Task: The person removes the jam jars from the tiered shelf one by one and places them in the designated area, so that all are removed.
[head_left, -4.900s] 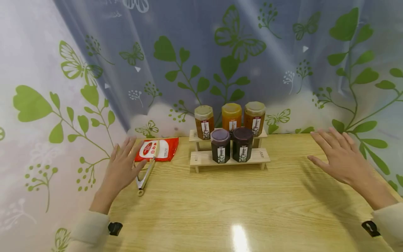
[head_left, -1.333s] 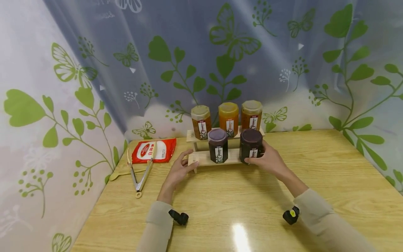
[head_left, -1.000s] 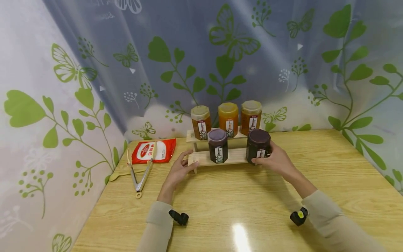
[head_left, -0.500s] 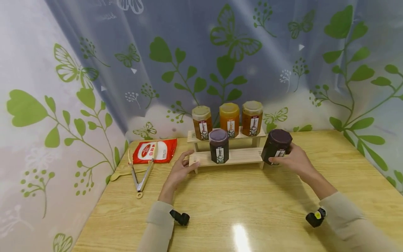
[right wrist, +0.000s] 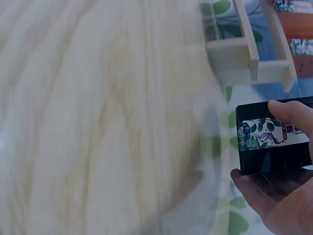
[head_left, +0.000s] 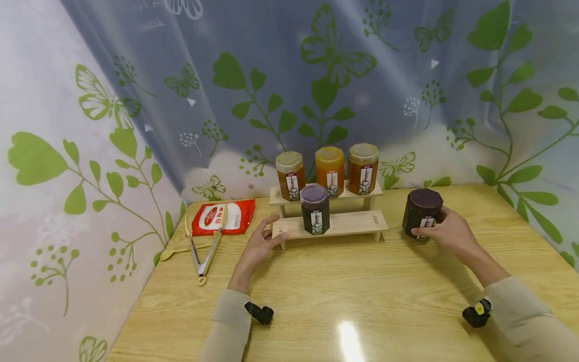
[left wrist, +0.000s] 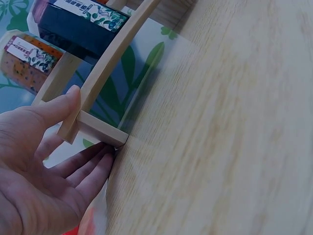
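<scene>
My right hand (head_left: pixel 457 240) grips a dark hexagonal jar (head_left: pixel 413 211), thumb on the front and fingers behind. The jar is upright, low over the table to the right of a two-step wooden rack (head_left: pixel 355 222). In the right wrist view the thumb lies across the label side of the dark jar (right wrist: pixel 252 159). My left hand (head_left: pixel 258 246) holds the rack's left end; in the left wrist view the thumb presses the rack's front plank (left wrist: pixel 115 56) and the fingers reach around the leg. A purple-lidded jar (head_left: pixel 315 206) stands on the lower step.
Three amber and orange jars, one of them an orange jar (head_left: pixel 329 173), stand on the upper step. Left of the rack lie a red and white packet (head_left: pixel 246 213), metal tongs (head_left: pixel 209 256) and a wooden spoon (head_left: pixel 171 252). A printed curtain (head_left: pixel 271 75) hangs behind the table.
Both hands came in from the sides to the rack. The right hand took the dark jar off the lower step and carried it right, past the rack's end. The left hand stays on the rack.
</scene>
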Demonstrator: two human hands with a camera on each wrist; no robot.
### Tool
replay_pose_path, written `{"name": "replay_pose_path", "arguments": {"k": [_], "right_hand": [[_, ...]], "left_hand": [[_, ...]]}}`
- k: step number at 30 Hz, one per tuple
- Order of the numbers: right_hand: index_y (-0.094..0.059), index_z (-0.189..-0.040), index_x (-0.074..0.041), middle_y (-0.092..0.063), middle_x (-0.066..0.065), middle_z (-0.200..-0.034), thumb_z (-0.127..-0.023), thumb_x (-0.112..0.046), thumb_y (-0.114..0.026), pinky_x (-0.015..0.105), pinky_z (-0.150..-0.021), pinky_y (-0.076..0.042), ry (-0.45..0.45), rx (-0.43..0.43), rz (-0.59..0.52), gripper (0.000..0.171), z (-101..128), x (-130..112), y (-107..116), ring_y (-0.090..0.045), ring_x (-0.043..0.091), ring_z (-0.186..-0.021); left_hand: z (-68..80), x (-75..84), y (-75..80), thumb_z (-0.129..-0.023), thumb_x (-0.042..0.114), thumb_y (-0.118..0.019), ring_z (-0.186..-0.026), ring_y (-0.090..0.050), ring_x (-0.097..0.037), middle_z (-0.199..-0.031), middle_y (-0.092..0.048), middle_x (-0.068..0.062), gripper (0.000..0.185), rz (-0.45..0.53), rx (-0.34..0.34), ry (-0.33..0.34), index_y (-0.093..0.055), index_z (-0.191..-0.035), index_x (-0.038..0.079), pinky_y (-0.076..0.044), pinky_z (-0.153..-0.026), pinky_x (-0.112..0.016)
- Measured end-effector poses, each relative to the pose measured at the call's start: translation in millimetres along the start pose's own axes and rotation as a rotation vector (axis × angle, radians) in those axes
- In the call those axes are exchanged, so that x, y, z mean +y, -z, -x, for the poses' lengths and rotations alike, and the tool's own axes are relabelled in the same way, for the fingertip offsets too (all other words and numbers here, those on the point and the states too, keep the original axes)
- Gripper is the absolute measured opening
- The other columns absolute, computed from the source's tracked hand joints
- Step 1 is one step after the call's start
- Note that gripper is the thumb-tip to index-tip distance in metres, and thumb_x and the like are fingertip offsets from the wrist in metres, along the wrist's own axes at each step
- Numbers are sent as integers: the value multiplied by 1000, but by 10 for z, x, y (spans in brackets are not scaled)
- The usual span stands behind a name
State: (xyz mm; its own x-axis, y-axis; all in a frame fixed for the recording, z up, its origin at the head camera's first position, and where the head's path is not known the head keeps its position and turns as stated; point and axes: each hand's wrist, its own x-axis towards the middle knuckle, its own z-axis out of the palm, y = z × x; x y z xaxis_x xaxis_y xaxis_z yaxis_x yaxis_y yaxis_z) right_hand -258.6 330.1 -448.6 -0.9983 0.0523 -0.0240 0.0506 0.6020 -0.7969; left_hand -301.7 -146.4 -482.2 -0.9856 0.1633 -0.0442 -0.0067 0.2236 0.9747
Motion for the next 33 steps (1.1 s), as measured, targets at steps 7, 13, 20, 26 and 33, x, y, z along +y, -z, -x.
{"name": "replay_pose_path", "arguments": {"k": [7, 13, 20, 26, 33], "right_hand": [[-19, -161, 10, -31, 41, -157, -89, -35, -83, 73, -107, -33, -20, 20, -3, 106, -82, 186, 137, -30, 62, -141], [-20, -160, 11, -31, 42, -156, -91, -38, -82, 73, -106, -33, -30, 57, -4, 104, -197, 289, 305, -31, 63, -140], [-18, -159, 14, -32, 47, -150, -94, -39, -77, 73, -104, -35, -86, 119, -1, 102, -300, 418, 446, -34, 64, -135], [-15, -159, 14, -29, 46, -152, -95, -40, -76, 72, -106, -34, -121, 131, -37, 103, -389, 539, 503, -31, 64, -137], [-10, -159, 15, -25, 48, -153, -96, -40, -75, 74, -104, -33, -138, 122, -32, 106, -426, 637, 610, -28, 66, -136]], "left_hand": [[-6, 0, 21, -97, 24, -77, -135, -55, -33, -146, -58, -18, 65, 5, 0, -3, -48, -155, 25, -43, -109, -52], [0, 0, 28, -97, 24, -77, -136, -53, -32, -144, -59, -17, 64, -3, 13, -2, -49, -154, 26, -44, -108, -51], [13, 17, 18, -98, 25, -76, -135, -53, -34, -143, -60, -20, 63, -13, 13, 0, -49, -155, 25, -41, -109, -53], [19, 9, 13, -97, 22, -77, -133, -56, -33, -141, -61, -20, 63, -6, 33, 18, -50, -154, 26, -41, -110, -53], [6, 10, 5, -98, 21, -76, -127, -59, -31, -137, -63, -18, 63, 7, 20, 2, -49, -154, 23, -44, -105, -48]]}}
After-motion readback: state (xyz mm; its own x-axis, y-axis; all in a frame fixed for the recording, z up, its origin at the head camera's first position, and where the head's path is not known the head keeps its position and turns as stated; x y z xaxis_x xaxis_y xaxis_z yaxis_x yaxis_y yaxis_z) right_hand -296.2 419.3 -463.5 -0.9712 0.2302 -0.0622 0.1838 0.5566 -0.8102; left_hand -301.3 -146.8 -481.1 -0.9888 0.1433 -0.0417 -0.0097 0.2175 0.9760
